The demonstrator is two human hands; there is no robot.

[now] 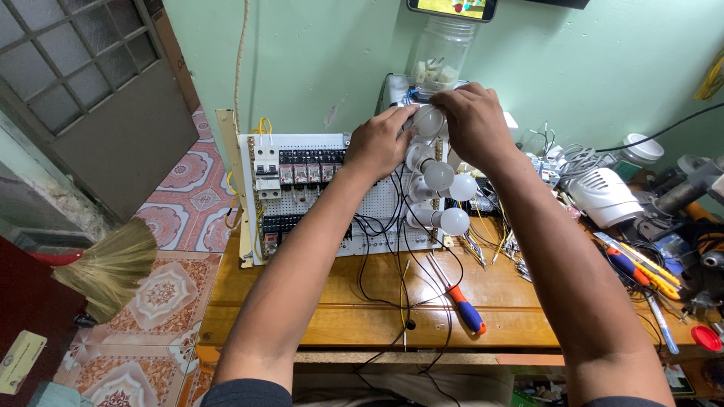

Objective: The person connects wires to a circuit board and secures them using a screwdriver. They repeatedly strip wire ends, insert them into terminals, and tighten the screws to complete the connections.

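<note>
Top bulb [428, 120] at the upper right of the panel [317, 188], above three more bulbs [445, 197] in a column. Right hand [475, 124] cupped over it, fingers pinching the white globe; left hand [381, 143] pressed against the holder beside it, grip closed around the base. Probably light, smooth, slippery and breakable; best held gently round the globe. Black wires [392, 249] trailing down over the worktop [339, 309], crowding the bulbs. Screwdriver [464, 305] lying near the front edge; cutters [641, 267] and a fan [603, 196] well to the right.
</note>
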